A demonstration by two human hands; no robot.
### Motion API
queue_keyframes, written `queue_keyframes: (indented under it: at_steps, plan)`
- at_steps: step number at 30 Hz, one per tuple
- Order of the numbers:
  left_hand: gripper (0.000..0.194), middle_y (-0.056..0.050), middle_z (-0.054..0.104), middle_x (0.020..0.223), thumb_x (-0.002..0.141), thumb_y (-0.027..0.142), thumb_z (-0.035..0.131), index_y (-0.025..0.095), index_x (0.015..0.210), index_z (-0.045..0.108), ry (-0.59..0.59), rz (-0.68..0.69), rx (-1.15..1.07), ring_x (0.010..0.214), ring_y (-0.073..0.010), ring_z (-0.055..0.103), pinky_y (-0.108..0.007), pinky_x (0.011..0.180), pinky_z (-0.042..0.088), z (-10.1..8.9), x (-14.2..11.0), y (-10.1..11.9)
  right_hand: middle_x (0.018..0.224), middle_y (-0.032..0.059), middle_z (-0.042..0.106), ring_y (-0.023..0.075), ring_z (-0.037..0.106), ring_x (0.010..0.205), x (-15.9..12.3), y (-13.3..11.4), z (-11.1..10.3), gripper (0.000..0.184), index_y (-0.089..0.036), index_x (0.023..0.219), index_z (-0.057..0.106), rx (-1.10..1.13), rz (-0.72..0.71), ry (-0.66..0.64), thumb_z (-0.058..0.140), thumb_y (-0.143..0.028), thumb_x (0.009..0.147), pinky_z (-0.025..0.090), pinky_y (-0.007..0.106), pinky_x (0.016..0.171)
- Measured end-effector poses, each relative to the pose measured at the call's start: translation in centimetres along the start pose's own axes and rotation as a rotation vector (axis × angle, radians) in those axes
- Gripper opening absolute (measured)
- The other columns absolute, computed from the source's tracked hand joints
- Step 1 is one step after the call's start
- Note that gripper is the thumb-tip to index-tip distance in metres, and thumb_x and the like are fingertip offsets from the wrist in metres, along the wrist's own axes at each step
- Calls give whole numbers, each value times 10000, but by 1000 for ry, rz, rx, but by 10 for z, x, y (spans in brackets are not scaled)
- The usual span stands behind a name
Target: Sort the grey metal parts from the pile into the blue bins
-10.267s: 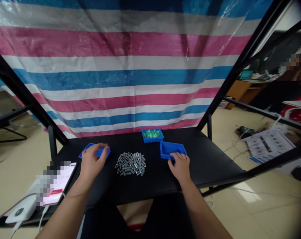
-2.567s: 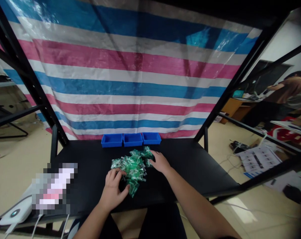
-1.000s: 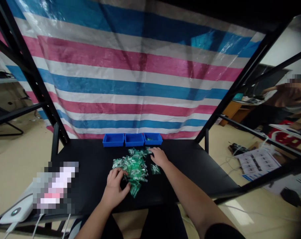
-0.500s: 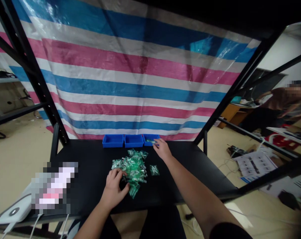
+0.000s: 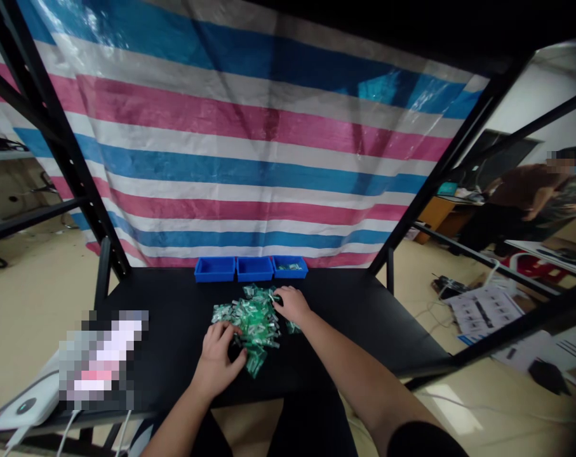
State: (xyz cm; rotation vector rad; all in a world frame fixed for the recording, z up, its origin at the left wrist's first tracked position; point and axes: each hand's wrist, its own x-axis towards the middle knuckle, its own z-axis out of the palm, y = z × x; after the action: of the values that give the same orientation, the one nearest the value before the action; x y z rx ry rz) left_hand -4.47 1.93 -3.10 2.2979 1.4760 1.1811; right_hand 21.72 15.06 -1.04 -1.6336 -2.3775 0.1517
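A heap of small clear-green plastic packets point(image 5: 254, 320) lies in the middle of the black table. My left hand point(image 5: 220, 358) rests at the heap's lower left edge, thumb and fingers curved apart, with nothing visible in its grasp. My right hand point(image 5: 293, 306) reaches the heap's upper right edge; its fingers are bent and spread from the thumb, fingertips close to the packets. One loose packet point(image 5: 293, 327) sits right of the heap, partly covered by my right hand. Behind the heap, the right blue bin point(image 5: 290, 274) holds a few packets.
Left of that bin stand the middle blue bin point(image 5: 254, 277) and the left blue bin point(image 5: 215, 278). A white device point(image 5: 28, 406) with cables lies at the table's left front, beside a blurred-out item. A striped sheet point(image 5: 263, 158) hangs behind; a person point(image 5: 516, 190) is at the far right.
My right hand has come back from the right blue bin to the heap's upper right edge, now partly covering the loose packet. My left hand has stayed in place.
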Motion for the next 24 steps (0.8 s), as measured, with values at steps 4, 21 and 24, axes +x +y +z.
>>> queue_keyframes:
  at_steps: [4,21,24]
  plan:
    - [239,-90,569,1089,815,288,626,240,1049,608,-3,-6,2,1044,-286,545,-456,910,490,0,0,1,962,63,706,252,604,1001,5,-6,-6,148,-231,914,715,-27,24,13,672,-219,773,442,324,865]
    - [248,-82,575,1085,805,270,633,244,1050,601,-9,-6,1,1040,-279,545,-432,904,486,0,0,0,1010,33,657,184,640,859,-8,28,-41,353,-246,1045,721,140,38,-150,789,-381,725,496,281,780]
    - [239,-79,578,1075,807,268,630,244,1044,604,-10,-4,-4,1030,-276,547,-427,894,486,0,1,0,1119,32,642,169,646,861,-25,32,-31,608,-272,1132,714,176,-64,-325,890,-329,553,490,248,740]
